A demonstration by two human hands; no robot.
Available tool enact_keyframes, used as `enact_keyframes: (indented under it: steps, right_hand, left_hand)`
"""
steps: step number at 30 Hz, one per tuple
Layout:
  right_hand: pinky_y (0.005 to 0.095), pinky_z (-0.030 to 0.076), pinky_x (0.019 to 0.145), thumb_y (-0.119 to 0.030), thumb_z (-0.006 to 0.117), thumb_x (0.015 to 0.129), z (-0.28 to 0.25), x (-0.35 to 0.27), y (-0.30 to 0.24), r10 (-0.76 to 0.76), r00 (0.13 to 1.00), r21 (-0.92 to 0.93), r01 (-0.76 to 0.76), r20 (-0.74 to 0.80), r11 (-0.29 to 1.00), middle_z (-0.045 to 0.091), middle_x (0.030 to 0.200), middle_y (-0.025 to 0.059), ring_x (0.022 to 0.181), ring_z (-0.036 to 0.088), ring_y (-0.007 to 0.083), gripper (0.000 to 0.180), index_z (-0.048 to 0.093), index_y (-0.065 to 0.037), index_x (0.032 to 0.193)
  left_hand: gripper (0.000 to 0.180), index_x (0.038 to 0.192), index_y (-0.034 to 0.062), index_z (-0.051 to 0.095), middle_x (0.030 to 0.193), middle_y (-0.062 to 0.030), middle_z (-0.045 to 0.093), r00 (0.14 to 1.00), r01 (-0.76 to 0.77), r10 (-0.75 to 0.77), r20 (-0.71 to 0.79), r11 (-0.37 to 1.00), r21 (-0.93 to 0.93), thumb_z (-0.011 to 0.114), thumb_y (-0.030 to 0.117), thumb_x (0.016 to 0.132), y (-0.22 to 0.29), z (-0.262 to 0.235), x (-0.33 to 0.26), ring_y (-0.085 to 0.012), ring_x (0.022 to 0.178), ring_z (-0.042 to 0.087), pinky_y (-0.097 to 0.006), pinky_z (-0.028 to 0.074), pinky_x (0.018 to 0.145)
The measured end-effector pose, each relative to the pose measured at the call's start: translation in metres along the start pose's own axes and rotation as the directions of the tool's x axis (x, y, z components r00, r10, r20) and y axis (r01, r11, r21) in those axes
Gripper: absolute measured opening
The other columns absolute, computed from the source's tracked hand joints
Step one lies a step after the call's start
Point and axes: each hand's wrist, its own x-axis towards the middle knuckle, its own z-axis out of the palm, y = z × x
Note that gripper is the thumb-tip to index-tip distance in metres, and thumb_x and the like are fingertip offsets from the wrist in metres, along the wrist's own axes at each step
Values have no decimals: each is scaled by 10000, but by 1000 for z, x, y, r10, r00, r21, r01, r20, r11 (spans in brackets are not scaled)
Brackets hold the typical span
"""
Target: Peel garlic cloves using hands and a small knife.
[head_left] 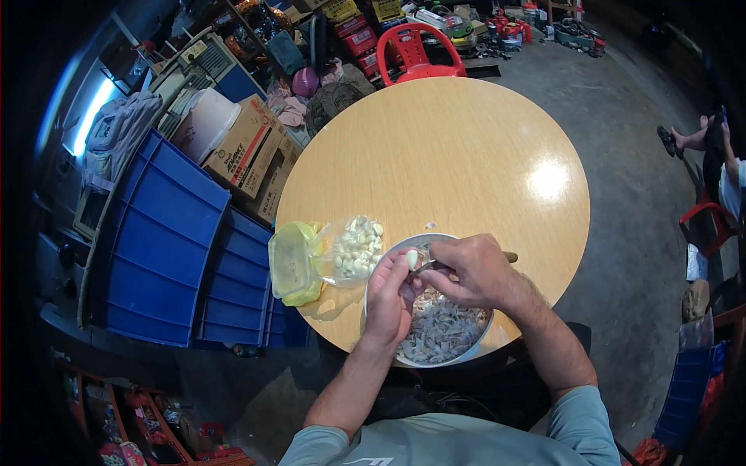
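Over a round bowl (488, 330) of papery garlic skins (443, 330), my left hand (386, 299) pinches a pale garlic clove (412, 257) between thumb and fingers. My right hand (475, 269) is closed round a small knife (509, 256); the end of its handle sticks out past the fist, and the blade lies against the clove, partly covered by my fingers. Left of the bowl, a clear plastic bag (357, 247) holds many peeled cloves. Beside the bag sits a clear plastic tub (291, 260) with a yellow-green bag around it.
The round wooden table (443, 155) has a red plastic chair (416, 50) at its far side. Large blue plastic panels (163, 241) and cardboard boxes (249, 147) stand to the left. At the right edge a seated person (719, 151) shows in part.
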Motion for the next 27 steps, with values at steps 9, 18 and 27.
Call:
enact_keyframes:
  steps: [9, 18, 27]
  right_hand:
    - [419, 557, 628, -271, 696, 863, -2, 1, 0, 16, 1000, 18, -16, 21, 1000, 687, 740, 127, 718, 704, 317, 211, 650, -68, 897]
    - [436, 554, 652, -193, 670, 879, 5, 1, 4, 3, 998, -54, -6, -65, 999, 650, 798, 146, 751, 692, 333, 208, 565, -19, 919]
    - [425, 546, 648, -224, 734, 872, 4, 1, 3, -2, 998, -14, 1, -68, 1000, 652, 806, 127, 758, 694, 306, 257, 565, -33, 908]
  left_hand:
    - [245, 1256, 17, 532, 955, -51, 599, 999, -24, 21, -31, 995, -96, 469, 147, 1058, 1, -5, 3, -97, 792, 540, -249, 475, 734]
    - [292, 1287, 13, 554, 916, -35, 602, 998, -59, 57, 32, 996, 68, 444, 177, 1071, -2, -3, -1, -88, 759, 515, -238, 450, 701]
    - [351, 1343, -20, 564, 987, -25, 667, 979, -168, 127, 158, 944, 283, 464, 192, 1083, -7, -6, -3, -57, 795, 527, -217, 449, 713]
